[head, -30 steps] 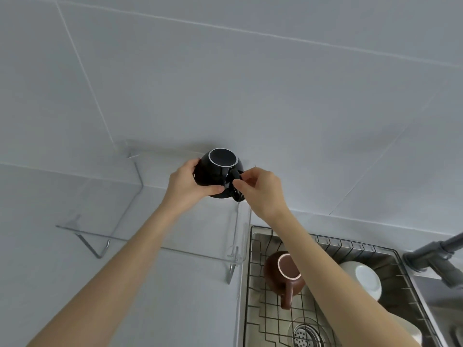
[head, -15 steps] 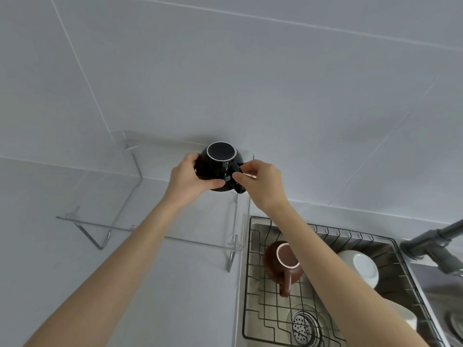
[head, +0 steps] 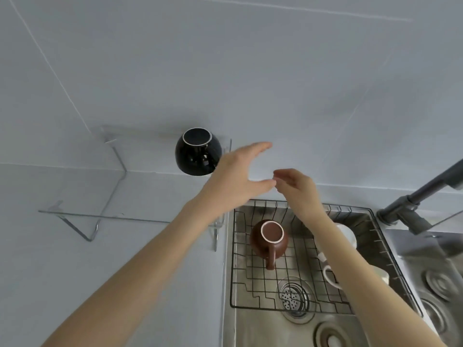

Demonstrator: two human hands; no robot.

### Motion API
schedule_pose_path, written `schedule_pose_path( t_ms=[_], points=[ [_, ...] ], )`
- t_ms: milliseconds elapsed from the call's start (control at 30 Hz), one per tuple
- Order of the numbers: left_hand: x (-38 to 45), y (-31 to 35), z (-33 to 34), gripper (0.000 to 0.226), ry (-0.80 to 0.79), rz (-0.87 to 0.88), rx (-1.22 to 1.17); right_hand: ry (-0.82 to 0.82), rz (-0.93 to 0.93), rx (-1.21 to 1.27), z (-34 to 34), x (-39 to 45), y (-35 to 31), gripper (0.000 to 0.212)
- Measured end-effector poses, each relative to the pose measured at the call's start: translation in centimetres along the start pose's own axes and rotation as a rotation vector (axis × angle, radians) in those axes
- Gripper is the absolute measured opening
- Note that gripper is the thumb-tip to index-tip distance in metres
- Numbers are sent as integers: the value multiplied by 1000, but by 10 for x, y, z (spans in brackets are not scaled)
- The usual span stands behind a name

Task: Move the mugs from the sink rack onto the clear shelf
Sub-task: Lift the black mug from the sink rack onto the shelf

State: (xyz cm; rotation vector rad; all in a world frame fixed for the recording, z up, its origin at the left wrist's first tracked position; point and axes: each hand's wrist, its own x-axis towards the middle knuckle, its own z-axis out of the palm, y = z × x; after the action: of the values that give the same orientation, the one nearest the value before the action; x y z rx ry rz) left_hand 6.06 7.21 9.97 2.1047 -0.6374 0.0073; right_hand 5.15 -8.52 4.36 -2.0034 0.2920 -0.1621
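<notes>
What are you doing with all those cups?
A person is moving mugs from the sink rack up to the clear shelf. The black mug sits upside down on the shelf. Both hands are empty, the left hand and right hand above the sink. A brown mug waits upside down in the rack.

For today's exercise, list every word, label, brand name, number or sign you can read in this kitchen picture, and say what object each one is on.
None: no readable text shows anywhere.
The black mug on the clear shelf: plain glaze.
The brown mug in the sink rack: plain.
The white cups, the faucet and the wall tiles: unmarked.
</notes>
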Motion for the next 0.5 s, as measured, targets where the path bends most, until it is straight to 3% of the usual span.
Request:
schedule_pose_path(
  t_ms=[233,500],
  points=[
    [-10,-39,96,64,-394,-156,151,15,260,-37,-1,-39,89,26],
    [-11,-104,148,84,-546,-350,241,89,515,-80,26,-64,139,22]
  ],
)
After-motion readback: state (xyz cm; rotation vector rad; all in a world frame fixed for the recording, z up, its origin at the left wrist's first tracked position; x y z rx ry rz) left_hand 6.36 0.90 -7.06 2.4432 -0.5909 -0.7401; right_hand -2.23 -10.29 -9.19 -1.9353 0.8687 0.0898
